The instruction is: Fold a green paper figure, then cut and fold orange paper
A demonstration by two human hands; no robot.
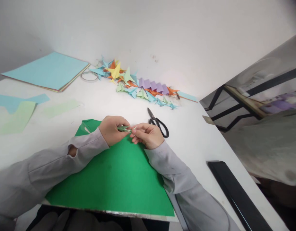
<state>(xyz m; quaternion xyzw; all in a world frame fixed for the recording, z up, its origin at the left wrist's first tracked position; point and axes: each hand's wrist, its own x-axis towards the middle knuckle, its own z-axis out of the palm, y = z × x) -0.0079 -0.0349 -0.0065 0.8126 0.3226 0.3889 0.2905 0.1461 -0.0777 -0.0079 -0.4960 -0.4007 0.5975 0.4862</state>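
Observation:
Above a large green sheet [109, 183], both hands meet over a small folded piece of green paper [123, 128]. My left hand [113, 130] is closed, gripping the folded paper from the left. The fingers of my right hand [149, 134] pinch its right end, where a pale tip shows between thumb and fingers. Part of the paper is hidden inside the hands. Just beyond my right hand, black-handled scissors [160, 123] lie on the white table, apart from the fingers.
Folded paper shapes [115, 71] in several colours lie along the wall. A stack of coloured sheets [49, 69] and a tape roll [89, 76] are at the back left. Paper scraps [20, 117] lie left. A long black object [237, 195] lies near the right edge.

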